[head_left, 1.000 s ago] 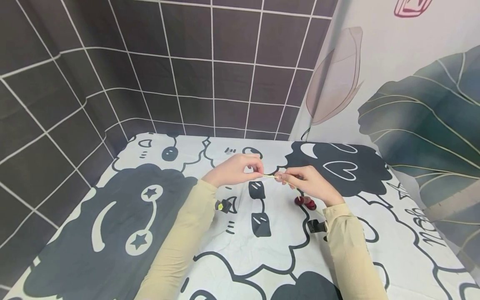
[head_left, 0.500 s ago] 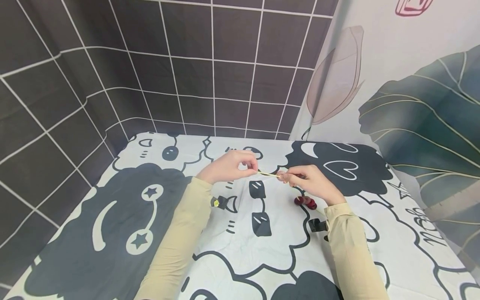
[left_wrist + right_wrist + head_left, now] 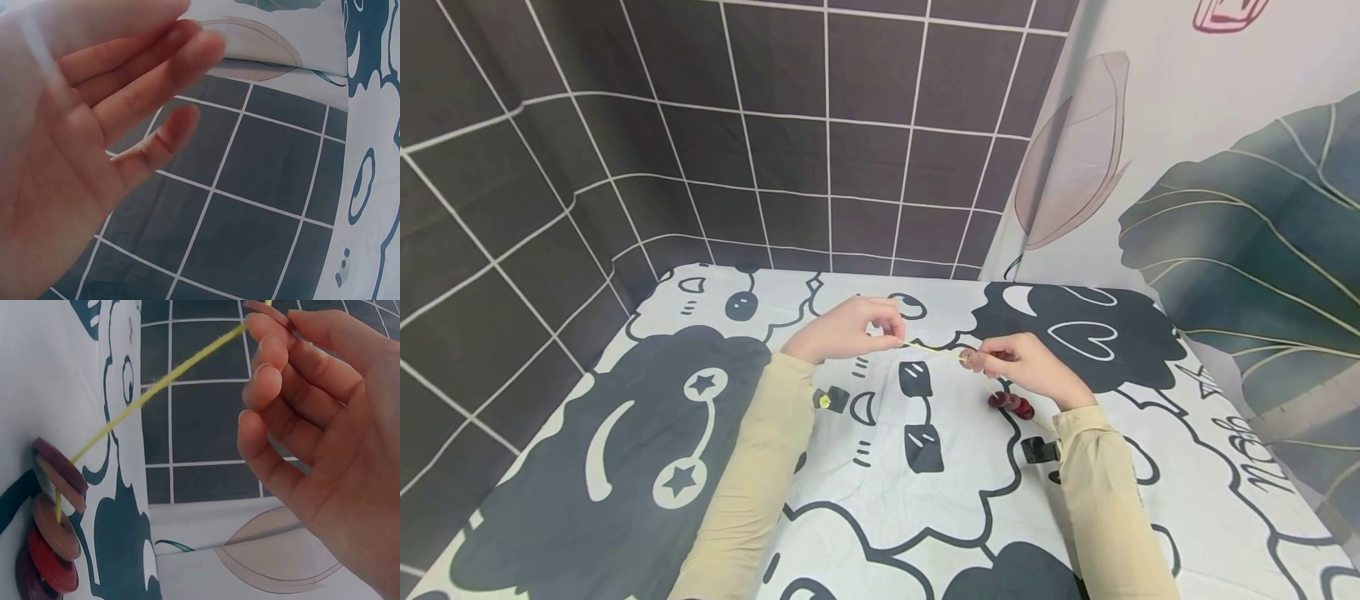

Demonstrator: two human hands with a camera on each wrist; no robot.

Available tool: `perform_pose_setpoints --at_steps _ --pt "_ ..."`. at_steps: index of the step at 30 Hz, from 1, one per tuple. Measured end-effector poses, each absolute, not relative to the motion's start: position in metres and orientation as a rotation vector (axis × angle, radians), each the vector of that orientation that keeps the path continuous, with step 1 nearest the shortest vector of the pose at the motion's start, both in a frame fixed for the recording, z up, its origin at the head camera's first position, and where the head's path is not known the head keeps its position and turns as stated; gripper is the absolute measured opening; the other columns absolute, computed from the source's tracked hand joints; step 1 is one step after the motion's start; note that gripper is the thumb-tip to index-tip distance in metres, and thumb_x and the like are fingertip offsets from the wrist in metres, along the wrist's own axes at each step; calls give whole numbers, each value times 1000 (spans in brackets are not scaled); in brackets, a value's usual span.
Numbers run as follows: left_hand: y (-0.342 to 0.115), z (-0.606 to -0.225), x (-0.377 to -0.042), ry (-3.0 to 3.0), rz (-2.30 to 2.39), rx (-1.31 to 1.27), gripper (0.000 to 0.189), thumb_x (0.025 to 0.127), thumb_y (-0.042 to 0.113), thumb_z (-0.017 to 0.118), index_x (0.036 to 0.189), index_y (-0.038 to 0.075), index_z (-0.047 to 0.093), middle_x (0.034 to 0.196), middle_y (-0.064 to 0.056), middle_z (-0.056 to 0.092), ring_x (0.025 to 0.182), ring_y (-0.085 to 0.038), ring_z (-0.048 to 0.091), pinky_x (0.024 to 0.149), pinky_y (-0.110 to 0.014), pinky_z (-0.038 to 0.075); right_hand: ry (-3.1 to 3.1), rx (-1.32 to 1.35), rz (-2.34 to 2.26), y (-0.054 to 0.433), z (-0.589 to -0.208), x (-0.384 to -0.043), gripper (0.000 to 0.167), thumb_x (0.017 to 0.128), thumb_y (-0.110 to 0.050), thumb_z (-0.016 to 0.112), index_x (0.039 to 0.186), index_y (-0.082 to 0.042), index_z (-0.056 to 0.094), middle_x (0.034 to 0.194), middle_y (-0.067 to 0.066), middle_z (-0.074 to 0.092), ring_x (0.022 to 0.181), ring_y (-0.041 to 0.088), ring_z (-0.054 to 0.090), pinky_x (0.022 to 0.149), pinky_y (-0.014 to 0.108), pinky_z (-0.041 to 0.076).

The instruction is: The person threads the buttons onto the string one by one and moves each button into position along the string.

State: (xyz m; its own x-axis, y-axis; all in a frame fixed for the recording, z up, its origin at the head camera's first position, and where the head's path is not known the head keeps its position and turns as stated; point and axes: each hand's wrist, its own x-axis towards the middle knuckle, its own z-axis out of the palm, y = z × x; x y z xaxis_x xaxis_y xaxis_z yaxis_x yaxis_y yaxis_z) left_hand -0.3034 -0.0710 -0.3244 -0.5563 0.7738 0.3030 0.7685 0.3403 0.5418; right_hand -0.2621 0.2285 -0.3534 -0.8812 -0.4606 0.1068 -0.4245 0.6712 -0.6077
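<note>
A thin yellow string (image 3: 928,347) runs between the two hands. At its left end, my left hand (image 3: 850,327) pinches it between thumb and index finger; those tips are cut off in the left wrist view. My right hand (image 3: 1030,367) pinches a brownish button (image 3: 269,312) by its edge, with the string meeting it at the fingertips. From there the string slants down to several dark red and brown buttons (image 3: 1011,403), strung together in a loose stack at the cloth below the right hand. A bright red button (image 3: 55,562) stands out among them.
A white cloth with black cartoon clouds (image 3: 865,492) covers the surface. Behind it rises a dark hanging cloth (image 3: 775,150) with white grid lines. To the right is a pale leaf-printed curtain (image 3: 1247,208). Small black devices (image 3: 1039,450) sit at both wrists.
My left hand has moved leftward and slightly up, so more string spans between the hands. The right hand and its button have shifted slightly right. The strung buttons below stay almost in place.
</note>
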Motion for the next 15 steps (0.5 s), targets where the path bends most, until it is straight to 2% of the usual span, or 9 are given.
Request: perform_pose_setpoints --at_steps 6,15 --pt "-77 -322 -303 2568 960 1423 4 87 11 64 85 10 67 88 -2 65 83 -13 62 84 -39 52 2778 -769 -982 234 -358 -264 16 93 -18 60 82 -11 68 67 -4 58 61 14 53 57 22 43" --pt "-84 -322 -305 2580 888 1344 4 87 13 65 85 10 66 90 -2 67 88 -16 64 88 -36 53 2715 -761 -922 240 -366 -269 22 93 -21 61 79 -5 67 64 1 57 60 14 53 58 22 42"
